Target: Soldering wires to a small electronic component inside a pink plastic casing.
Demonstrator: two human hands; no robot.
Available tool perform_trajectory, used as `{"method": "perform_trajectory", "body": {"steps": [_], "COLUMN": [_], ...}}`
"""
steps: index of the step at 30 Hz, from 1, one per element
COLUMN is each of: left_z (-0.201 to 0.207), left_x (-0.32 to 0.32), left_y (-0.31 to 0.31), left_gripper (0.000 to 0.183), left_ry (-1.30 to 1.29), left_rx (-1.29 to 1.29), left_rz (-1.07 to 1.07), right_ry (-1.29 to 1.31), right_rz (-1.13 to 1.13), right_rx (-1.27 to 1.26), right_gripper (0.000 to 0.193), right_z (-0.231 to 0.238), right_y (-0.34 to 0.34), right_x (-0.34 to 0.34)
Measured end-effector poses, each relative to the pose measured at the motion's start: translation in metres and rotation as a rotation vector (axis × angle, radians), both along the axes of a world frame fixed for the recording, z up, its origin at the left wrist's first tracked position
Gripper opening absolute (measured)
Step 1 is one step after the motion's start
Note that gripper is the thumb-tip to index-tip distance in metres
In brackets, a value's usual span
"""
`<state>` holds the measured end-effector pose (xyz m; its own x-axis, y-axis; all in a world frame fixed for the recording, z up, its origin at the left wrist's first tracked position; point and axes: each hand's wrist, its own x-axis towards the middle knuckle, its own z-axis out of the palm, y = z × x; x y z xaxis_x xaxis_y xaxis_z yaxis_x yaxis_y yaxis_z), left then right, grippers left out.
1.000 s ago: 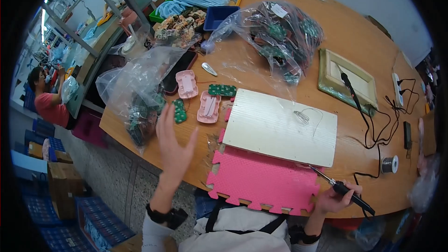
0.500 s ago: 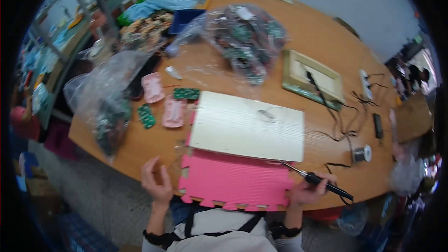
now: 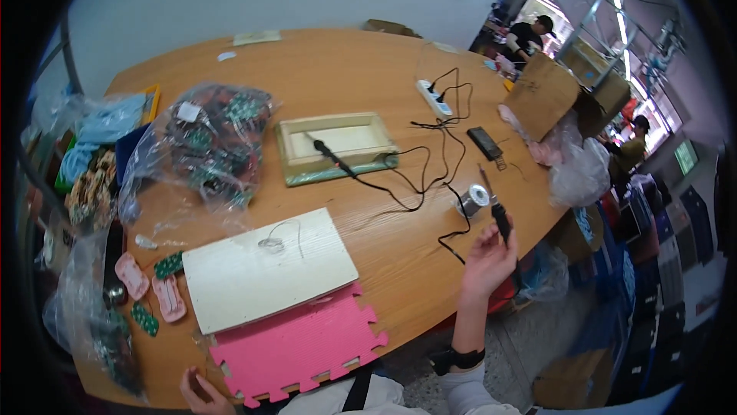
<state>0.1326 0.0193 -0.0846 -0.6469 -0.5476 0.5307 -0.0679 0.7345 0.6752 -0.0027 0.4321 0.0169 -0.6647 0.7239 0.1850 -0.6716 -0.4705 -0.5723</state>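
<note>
Head | right fingers [image 3: 482, 240] pinching soldering iron [image 3: 497, 211], handle [image 3: 503, 225] partly hidden | left hand [image 3: 207, 400] edge-cropped, fingers [image 3: 189, 386] apparently spread

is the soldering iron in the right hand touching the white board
No, the right hand holds the soldering iron well to the right of the white board.

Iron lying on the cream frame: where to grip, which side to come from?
Likely best by the black handle, from above on the near side. The iron lies aslant over the near edge of the frame, with its thin tip pointing inward and away, so this approach should avoid the tip. The cord trails from the handle's rear; leave it slack.
</note>
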Motion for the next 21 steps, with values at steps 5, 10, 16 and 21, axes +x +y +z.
{"method": "perform_trajectory", "body": {"steps": [5,10,16,21], "left_z": [0.019,0.019,0.022,0.024], "left_x": [0.003,0.003,-0.001,-0.003], "left_y": [0.004,0.006,0.008,0.005], "left_gripper": [0.017,0.017,0.017,0.017], "left_ry": [-0.026,-0.028,-0.046,-0.048], "left_rx": [-0.171,-0.179,-0.208,-0.231], "left_rz": [0.042,0.036,0.052,0.039], "right_ry": [0.169,0.062,-0.152,-0.059], "right_rz": [-0.060,-0.120,-0.146,0.068], "right_rx": [-0.236,-0.472,-0.634,-0.379], "right_gripper": [0.039,0.037,0.034,0.029], "right_z": [0.002,-0.052,-0.039,0.039], "right_y": [0.083,0.195,0.201,0.141], "right_x": [-0.001,-0.024,-0.067,-0.068]}}
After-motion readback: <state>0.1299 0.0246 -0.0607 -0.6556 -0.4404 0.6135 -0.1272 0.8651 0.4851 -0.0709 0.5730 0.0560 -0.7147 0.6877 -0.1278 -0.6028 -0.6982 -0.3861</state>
